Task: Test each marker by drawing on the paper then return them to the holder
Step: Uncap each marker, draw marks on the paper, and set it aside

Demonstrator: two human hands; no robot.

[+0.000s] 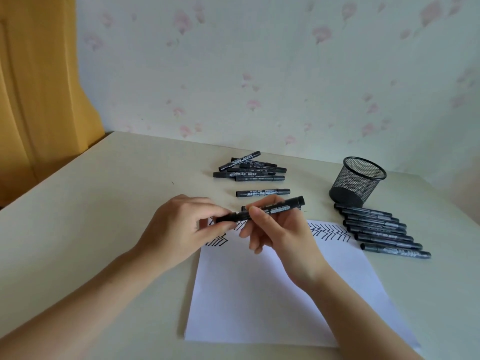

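Observation:
Both hands hold one black marker nearly level above the top of the white paper. My left hand pinches its left end, where the cap is. My right hand grips the barrel in the middle. Black zigzag strokes run along the paper's upper edge, partly hidden by my hands. A black mesh holder stands at the back right; nothing shows inside it.
A loose pile of several black markers lies behind my hands, with a single marker just in front of it. A neat row of several markers lies right of the paper, below the holder. A yellow curtain hangs at left.

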